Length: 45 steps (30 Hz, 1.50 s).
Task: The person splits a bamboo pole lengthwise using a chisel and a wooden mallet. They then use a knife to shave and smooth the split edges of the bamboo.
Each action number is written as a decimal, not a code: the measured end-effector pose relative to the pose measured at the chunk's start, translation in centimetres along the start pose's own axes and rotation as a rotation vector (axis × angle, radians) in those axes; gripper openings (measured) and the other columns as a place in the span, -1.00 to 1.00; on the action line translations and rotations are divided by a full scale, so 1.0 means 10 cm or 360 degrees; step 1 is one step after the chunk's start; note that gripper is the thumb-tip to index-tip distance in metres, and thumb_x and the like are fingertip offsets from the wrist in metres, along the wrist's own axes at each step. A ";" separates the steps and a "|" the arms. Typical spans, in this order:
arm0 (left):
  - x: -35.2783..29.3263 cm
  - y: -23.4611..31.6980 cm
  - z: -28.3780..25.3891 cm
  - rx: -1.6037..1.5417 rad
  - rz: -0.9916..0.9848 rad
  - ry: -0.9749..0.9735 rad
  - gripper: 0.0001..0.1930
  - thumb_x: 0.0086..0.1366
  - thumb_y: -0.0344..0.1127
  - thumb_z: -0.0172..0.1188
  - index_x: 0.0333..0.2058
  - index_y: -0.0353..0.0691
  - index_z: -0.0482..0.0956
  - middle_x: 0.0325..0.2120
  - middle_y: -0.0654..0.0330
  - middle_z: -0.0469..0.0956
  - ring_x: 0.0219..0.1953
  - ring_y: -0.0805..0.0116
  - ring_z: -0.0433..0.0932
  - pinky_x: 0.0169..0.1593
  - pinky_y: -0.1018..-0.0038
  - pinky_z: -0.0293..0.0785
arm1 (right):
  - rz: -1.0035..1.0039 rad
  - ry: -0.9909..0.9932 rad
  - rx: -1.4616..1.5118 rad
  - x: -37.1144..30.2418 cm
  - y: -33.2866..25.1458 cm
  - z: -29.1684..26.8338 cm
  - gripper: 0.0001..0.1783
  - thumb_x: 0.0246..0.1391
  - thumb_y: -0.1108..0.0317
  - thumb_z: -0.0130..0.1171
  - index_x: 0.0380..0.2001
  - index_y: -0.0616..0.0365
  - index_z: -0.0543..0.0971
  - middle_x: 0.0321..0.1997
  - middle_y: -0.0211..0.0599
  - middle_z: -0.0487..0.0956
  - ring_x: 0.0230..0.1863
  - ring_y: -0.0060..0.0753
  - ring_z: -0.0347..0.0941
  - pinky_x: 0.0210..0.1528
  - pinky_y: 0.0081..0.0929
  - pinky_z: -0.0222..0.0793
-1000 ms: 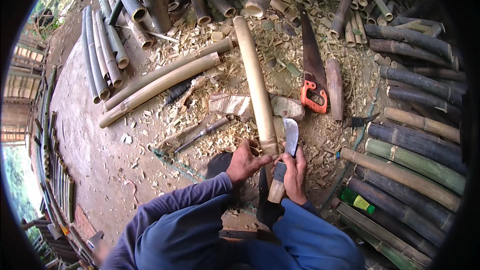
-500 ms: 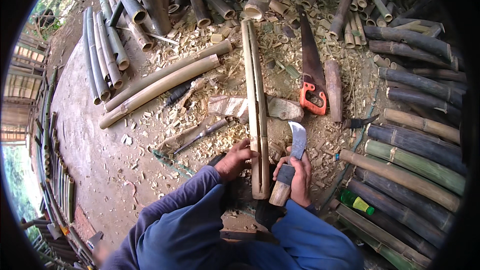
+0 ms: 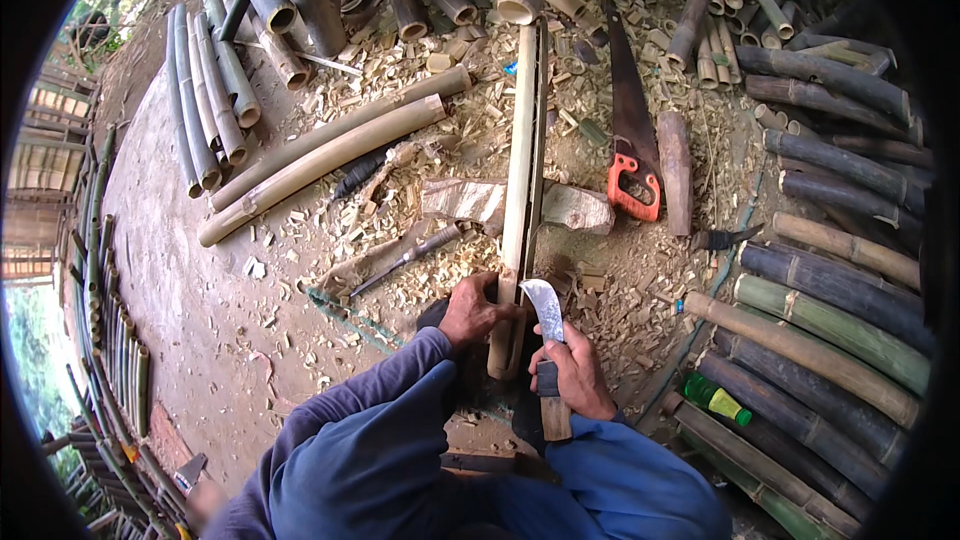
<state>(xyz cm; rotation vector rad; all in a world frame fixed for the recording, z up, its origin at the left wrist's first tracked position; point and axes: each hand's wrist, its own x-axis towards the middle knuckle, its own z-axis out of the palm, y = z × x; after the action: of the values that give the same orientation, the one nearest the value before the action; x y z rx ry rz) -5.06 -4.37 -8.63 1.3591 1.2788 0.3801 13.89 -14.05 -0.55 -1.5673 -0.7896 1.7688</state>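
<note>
A long, split length of bamboo (image 3: 522, 150) runs away from me, lying across a short wooden block (image 3: 578, 208). A dark lengthwise gap shows along its right side. Near its close end, my left hand (image 3: 475, 310) grips it from the left, the thumb laid over the top. My right hand (image 3: 582, 372) is closed round the wooden handle of a billhook (image 3: 546, 308) with a dark-wrapped collar. The hooked blade points up and left, its tip beside the bamboo close to my left fingers; whether it touches cannot be made out.
Wood chips cover the ground. An orange-handled handsaw (image 3: 634, 180) and a wooden club (image 3: 675, 175) lie to the right. Two bamboo poles (image 3: 330, 165) and a slim chisel-like tool (image 3: 410, 258) lie left. Stacked bamboo (image 3: 830, 315) lines the right, with a green bottle (image 3: 716, 400).
The bamboo has been turned, its gap moving from the middle to the right side, and its far end shifted right. The billhook has moved left toward the bamboo.
</note>
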 end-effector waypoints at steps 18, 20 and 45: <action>0.05 -0.15 0.03 0.0053 0.0184 -0.0092 -0.58 0.03 -0.19 0.45 -0.23 -0.38 0.61 -0.37 -0.11 0.64 -0.31 0.05 0.65 -0.17 0.21 0.54 | 0.0083 0.0089 0.0229 0.15 0.02 0.05 -0.64 0.35 0.28 -0.09 0.06 0.32 0.41 -0.53 -0.21 0.55 -0.64 -0.46 0.49 -0.57 -0.52 0.40; 0.06 -0.12 0.03 0.0100 0.0144 -0.0116 -0.58 0.03 -0.19 0.45 -0.23 -0.38 0.60 -0.37 -0.13 0.63 -0.29 0.02 0.65 -0.16 0.20 0.53 | 0.0129 0.0119 0.0206 0.21 0.01 0.05 -0.67 0.35 0.30 -0.10 0.03 0.31 0.43 -0.55 -0.21 0.55 -0.66 -0.46 0.49 -0.58 -0.52 0.39; 0.10 -0.20 0.01 0.0093 0.0088 -0.0235 -0.65 0.10 -0.32 0.42 -0.14 -0.33 0.63 -0.33 0.14 0.68 -0.26 0.45 0.61 -0.12 0.42 0.56 | -0.0094 0.0071 0.0407 0.25 0.00 -0.03 -0.65 0.35 0.29 -0.07 0.04 0.34 0.43 -0.52 -0.19 0.56 -0.66 -0.47 0.50 -0.59 -0.54 0.41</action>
<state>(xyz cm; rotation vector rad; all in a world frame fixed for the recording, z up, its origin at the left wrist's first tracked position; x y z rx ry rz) -5.56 -4.12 -10.84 1.4472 1.1402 0.2768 13.95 -12.11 -2.08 -1.3952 -0.5571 1.7113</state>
